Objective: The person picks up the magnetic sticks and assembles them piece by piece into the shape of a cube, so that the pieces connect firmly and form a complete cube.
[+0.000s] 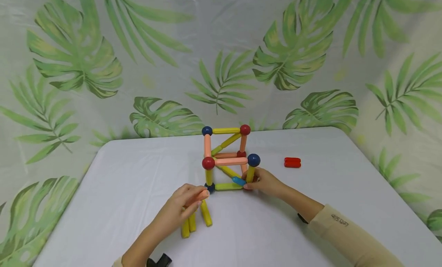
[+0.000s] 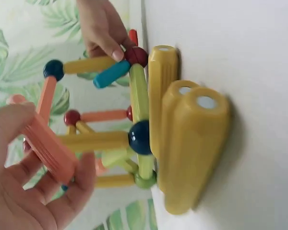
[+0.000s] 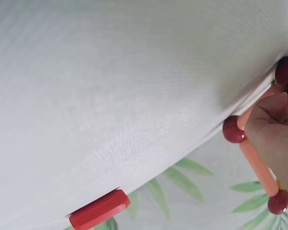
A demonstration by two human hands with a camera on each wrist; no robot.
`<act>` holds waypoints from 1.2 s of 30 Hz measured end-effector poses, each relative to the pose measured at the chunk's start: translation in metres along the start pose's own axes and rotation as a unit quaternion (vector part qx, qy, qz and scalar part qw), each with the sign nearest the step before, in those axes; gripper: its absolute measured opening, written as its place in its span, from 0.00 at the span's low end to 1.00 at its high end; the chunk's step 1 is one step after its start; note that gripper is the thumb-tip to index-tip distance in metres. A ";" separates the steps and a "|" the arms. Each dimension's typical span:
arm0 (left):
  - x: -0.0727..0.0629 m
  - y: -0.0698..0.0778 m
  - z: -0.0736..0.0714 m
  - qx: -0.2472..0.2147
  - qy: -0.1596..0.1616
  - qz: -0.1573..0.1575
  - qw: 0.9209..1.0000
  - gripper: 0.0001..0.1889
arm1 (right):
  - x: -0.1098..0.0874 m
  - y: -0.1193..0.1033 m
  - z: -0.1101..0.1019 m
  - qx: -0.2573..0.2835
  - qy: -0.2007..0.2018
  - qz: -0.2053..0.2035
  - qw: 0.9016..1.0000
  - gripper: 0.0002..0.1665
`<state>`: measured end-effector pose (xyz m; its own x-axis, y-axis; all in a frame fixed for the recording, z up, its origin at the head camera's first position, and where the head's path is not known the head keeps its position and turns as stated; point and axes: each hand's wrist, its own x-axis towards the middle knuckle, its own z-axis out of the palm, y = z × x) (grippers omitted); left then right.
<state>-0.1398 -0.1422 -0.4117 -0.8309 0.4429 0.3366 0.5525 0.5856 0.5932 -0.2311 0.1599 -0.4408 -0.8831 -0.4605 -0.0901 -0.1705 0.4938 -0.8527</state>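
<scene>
A frame of magnetic sticks and balls (image 1: 230, 161) stands mid-table, with salmon, yellow and light green sticks joined by red, blue and green balls. My left hand (image 1: 186, 200) holds a loose salmon magnetic stick (image 2: 50, 146) between thumb and fingers, near the frame's front left corner. At the front right corner, my right hand (image 1: 264, 182) pinches a blue magnetic stick (image 2: 111, 73) by its end, close against a dark red ball (image 2: 136, 56). The blue stick's other end points free into the frame. A yellow upright stick (image 1: 250, 175) with a blue ball on top partly hides the right fingers.
Several loose yellow magnetic sticks (image 1: 206, 213) lie on the white tabletop (image 1: 138, 167) below and beside my left hand. Two red sticks (image 1: 292, 162) lie together to the right of the frame. A leaf-patterned curtain (image 1: 221, 67) hangs behind the table.
</scene>
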 end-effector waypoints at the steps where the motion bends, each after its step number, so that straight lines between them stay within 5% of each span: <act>1: 0.007 0.003 0.003 0.037 -0.001 0.009 0.999 0.18 | 0.000 0.000 0.000 -0.003 0.001 0.002 1.000 0.19; 4: 0.026 0.011 0.013 0.149 0.014 0.063 0.987 0.18 | -0.001 0.001 -0.001 -0.005 0.000 0.006 1.000 0.19; 7: 0.042 0.018 0.024 0.253 0.039 0.120 0.959 0.15 | -0.002 0.001 -0.001 -0.006 -0.001 0.000 1.000 0.18; 11: 0.056 0.021 0.032 0.330 0.065 0.161 0.928 0.11 | -0.002 0.002 0.000 -0.009 -0.003 -0.020 1.000 0.18; 18: 0.062 0.025 0.033 0.359 0.055 0.175 0.915 0.14 | -0.002 0.000 -0.001 -0.010 -0.002 -0.028 1.000 0.17; 22: 0.061 0.024 0.033 0.355 0.072 0.161 0.918 0.14 | -0.001 0.000 0.000 -0.010 -0.004 -0.025 1.000 0.17; 25: 0.056 0.023 0.034 0.281 0.088 0.123 0.948 0.14 | -0.001 0.001 0.000 -0.012 -0.006 -0.023 1.000 0.17; 27: 0.052 0.023 0.035 0.185 0.090 0.090 0.974 0.18 | -0.001 0.001 0.000 -0.013 -0.005 -0.021 1.000 0.17; 29: 0.048 0.024 0.037 0.064 0.093 0.055 0.992 0.23 | -0.001 0.001 0.000 -0.014 -0.003 -0.017 1.000 0.17; 32: 0.044 0.024 0.041 -0.092 0.110 0.021 0.989 0.31 | -0.001 0.001 0.000 -0.013 -0.003 -0.013 1.000 0.17; 36: 0.044 0.023 0.048 -0.222 0.145 -0.002 0.964 0.33 | 0.000 0.000 -0.001 -0.012 -0.002 -0.013 1.000 0.17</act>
<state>-0.1604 -0.0768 -0.4182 -0.8519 0.1949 0.4861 0.5204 0.2103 0.8276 -0.2312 0.1609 -0.4405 -0.8767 -0.4759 -0.0697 -0.2040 0.4992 -0.8421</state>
